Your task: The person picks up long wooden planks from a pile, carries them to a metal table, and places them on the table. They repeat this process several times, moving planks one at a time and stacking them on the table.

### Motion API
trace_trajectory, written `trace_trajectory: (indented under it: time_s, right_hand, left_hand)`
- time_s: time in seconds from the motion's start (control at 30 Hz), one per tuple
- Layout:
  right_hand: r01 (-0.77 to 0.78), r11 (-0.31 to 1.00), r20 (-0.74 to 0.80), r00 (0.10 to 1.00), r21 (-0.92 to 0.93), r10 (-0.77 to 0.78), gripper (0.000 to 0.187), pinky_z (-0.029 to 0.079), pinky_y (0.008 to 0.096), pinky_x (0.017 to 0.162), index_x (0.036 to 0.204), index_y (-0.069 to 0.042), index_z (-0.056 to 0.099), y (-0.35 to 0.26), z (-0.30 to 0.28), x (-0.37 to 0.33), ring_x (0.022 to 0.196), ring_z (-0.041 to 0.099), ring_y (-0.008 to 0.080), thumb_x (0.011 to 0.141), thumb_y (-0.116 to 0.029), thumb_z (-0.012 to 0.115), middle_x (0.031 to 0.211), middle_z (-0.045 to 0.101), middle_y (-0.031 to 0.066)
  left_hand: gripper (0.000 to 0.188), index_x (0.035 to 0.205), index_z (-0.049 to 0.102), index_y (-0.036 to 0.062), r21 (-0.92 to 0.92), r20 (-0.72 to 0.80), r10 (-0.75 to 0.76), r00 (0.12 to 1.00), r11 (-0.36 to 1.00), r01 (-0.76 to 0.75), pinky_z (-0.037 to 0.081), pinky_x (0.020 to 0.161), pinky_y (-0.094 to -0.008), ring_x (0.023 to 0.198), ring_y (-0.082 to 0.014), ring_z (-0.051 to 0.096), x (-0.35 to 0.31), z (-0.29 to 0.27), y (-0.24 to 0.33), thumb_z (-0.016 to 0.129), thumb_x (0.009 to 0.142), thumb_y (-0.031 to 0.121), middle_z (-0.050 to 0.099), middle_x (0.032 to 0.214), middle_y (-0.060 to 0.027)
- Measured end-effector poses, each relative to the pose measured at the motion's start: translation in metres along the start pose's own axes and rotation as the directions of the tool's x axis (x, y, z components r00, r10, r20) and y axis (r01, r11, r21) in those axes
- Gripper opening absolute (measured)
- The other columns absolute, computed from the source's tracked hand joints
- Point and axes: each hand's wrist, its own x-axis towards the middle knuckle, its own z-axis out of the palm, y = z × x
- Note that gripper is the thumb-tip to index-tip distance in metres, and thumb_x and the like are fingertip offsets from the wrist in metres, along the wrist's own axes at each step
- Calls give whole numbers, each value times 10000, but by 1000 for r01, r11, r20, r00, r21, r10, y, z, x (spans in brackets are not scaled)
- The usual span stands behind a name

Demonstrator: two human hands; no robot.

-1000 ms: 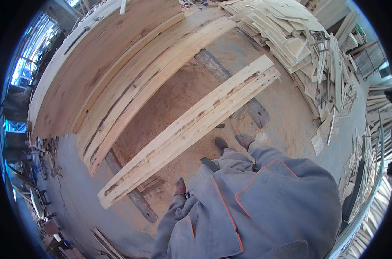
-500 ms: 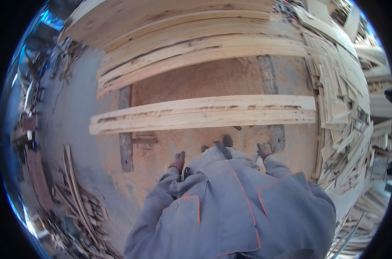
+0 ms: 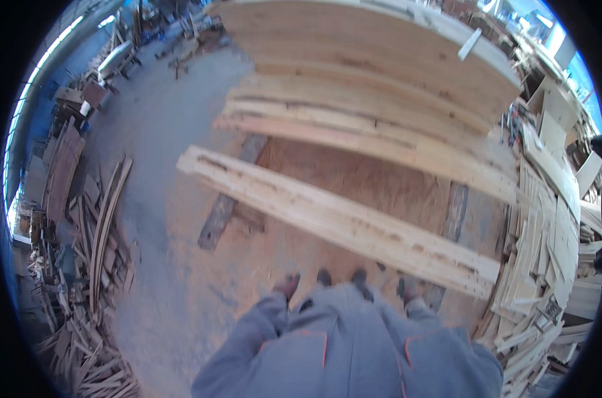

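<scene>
Two long pale planks (image 3: 334, 222) lie side by side on the sawdust-covered floor, slanting from upper left to lower right just ahead of my dark shoes (image 3: 341, 276). My left hand (image 3: 288, 286) hangs beside my grey coverall, with nothing in it. My right hand (image 3: 408, 290) hangs on the other side, close to the near edge of the planks and not touching them. Both hands are small in the view and show little detail.
A big stack of long boards (image 3: 380, 79) lies beyond the planks. Dark bearers (image 3: 225, 202) cross the floor under them. Piled short offcuts (image 3: 546, 265) stand at the right, and curved scrap strips (image 3: 95, 265) lie at the left on grey concrete.
The view has swung round: the planks lay level across the picture and now slant down to the right. My hands have stayed at my sides.
</scene>
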Motion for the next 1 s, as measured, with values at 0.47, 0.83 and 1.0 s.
trace_trajectory:
  time_s: [0.47,0.83,1.0]
  right_hand:
    - [82,587,287,920,-806,265,513,475,402,494,1132,-35,680,-101,29,83,602,658,264,985,-517,585,845,708,143]
    - [58,487,239,917,-871,319,479,440,418,503,1130,-65,658,-147,126,106,588,637,265,986,-521,624,843,701,129]
    - [121,473,306,891,-873,335,456,459,407,511,1150,-59,652,-102,210,38,619,656,258,1012,-493,625,863,708,134]
  left_hand:
    - [373,1183,715,115,-521,-408,-476,779,822,229,543,917,-522,1089,-444,690,-97,122,-59,478,1002,340,724,1172,-225]
    - [260,1068,778,149,-667,-220,-759,613,576,473,581,894,-489,1034,-382,734,-276,265,-89,586,954,281,768,1077,-162]
    - [299,1063,781,160,-571,-150,-732,664,613,547,580,862,-486,995,-384,741,-275,275,-143,597,955,370,772,1037,-158]
